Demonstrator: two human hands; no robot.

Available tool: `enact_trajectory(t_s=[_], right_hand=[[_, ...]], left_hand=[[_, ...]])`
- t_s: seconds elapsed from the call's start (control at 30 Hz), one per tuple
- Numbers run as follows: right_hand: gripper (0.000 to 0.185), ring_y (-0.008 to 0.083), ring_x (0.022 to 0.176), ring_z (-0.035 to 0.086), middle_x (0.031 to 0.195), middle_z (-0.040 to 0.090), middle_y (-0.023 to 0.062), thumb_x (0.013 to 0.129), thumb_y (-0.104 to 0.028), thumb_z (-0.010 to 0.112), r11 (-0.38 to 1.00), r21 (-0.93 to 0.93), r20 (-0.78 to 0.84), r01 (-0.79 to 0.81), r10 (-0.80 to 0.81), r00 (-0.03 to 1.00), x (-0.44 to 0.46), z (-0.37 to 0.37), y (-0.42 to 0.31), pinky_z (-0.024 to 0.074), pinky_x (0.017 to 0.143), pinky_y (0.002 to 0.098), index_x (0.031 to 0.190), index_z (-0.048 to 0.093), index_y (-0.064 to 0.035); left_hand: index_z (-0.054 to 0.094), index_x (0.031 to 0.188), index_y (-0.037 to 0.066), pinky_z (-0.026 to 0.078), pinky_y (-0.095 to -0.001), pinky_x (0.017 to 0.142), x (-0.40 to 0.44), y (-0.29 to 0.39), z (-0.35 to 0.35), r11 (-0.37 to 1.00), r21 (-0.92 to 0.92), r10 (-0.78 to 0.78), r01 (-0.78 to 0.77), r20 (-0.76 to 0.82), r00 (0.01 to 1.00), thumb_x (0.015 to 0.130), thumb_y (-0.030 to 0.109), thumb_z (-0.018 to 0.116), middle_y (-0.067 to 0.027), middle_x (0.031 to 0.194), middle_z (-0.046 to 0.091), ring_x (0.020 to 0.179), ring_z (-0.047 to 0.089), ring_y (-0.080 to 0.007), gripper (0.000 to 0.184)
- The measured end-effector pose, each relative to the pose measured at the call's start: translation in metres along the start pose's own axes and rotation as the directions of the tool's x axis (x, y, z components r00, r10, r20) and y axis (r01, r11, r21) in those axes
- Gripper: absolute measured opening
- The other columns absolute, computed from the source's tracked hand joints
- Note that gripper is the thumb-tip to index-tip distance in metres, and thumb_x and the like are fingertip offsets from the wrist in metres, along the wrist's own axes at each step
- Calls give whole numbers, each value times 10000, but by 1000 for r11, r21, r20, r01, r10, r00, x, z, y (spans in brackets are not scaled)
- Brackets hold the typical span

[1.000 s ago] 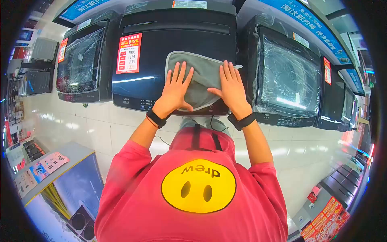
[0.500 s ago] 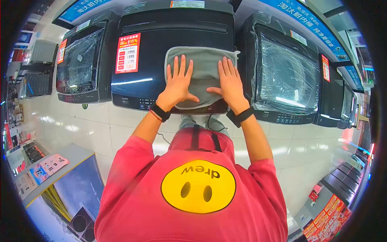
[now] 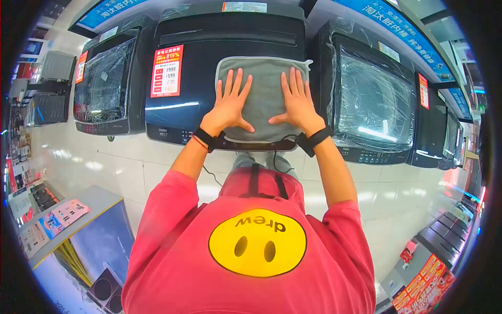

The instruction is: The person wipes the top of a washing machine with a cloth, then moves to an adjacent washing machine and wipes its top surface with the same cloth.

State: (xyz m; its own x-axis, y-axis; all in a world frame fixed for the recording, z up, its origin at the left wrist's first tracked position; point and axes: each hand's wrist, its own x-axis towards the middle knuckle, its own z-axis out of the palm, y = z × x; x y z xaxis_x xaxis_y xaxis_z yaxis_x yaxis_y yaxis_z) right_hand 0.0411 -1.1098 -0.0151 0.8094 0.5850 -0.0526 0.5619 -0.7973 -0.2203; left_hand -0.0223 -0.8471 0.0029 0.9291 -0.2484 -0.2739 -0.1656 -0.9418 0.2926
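Observation:
A grey cloth (image 3: 264,99) with a pale edging lies spread on the right part of a black washing machine lid (image 3: 209,60). My left hand (image 3: 229,104) rests palm down on the cloth's left side, with fingers spread and thumb pointing inward. Over its right side lies my right hand (image 3: 299,104), also flat, fingers slightly apart and thumb turned toward the left one. Between the two thumbs the cloth looks smooth. A small loop sticks out at its upper right corner.
A red and white price card (image 3: 167,70) stands out on the lid's left. Plastic-wrapped washing machines flank it on the left (image 3: 102,83) and right (image 3: 374,97). Below is the tiled floor (image 3: 334,183), with a dark cable (image 3: 211,175) near my legs. A display counter (image 3: 78,225) stands lower left.
Both hands stay flat on the cloth, with only a slight shift; the fingertips sit a little higher in view. The cloth looks smoother between them and its upper edge straighter.

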Motion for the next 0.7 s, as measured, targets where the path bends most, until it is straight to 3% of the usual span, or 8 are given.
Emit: enact_trajectory(t_s=[0.13,0.23,0.5,0.63,0.7], right_hand=[[1692,500,1714,146,1809,174,379,480,-787,972,999,-19,-73,38,-40,997,10,5,4,163,1377,607,1744,235,65],[1688,531,1703,148,1784,179,423,496,-814,952,998,17,-143,55,-52,988,19,14,3,171,1375,602,1716,250,117],[1705,572,1696,103,1775,150,452,523,-856,924,994,12,-133,104,-102,986,61,17,17,137,1374,620,1721,220,132],[1699,583,1689,114,1770,148,462,552,-934,851,991,-29,-202,132,-135,970,83,26,15,120,1372,628,1717,233,136],[1597,565,1692,134,1775,177,442,641,-938,803,984,-32,-244,173,-176,954,78,28,16,127,1370,631,1710,279,128]], left_hand=[[60,1827,135,-1,-724,1336,13,-9,0,1000,-19,3,-3,-12,1000,567,749,1000,-290,1868,-48,1717,-126,-511,1688],[52,1829,136,-26,-715,1334,29,-23,25,998,-64,16,-26,-152,988,592,823,950,-295,1866,-69,1714,-141,-511,1675],[33,1828,132,-30,-725,1324,55,-30,-6,1000,-27,-15,14,-38,999,553,834,960,-314,1857,-91,1706,-157,-529,1725],[32,1826,119,-34,-727,1322,69,-36,-10,1000,3,-27,28,-41,999,512,849,964,-328,1852,-92,1703,-164,-533,1768],[37,1825,114,-34,-729,1321,67,-37,-8,1000,12,-21,21,-55,998,514,855,959,-330,1851,-92,1703,-162,-533,1766]])
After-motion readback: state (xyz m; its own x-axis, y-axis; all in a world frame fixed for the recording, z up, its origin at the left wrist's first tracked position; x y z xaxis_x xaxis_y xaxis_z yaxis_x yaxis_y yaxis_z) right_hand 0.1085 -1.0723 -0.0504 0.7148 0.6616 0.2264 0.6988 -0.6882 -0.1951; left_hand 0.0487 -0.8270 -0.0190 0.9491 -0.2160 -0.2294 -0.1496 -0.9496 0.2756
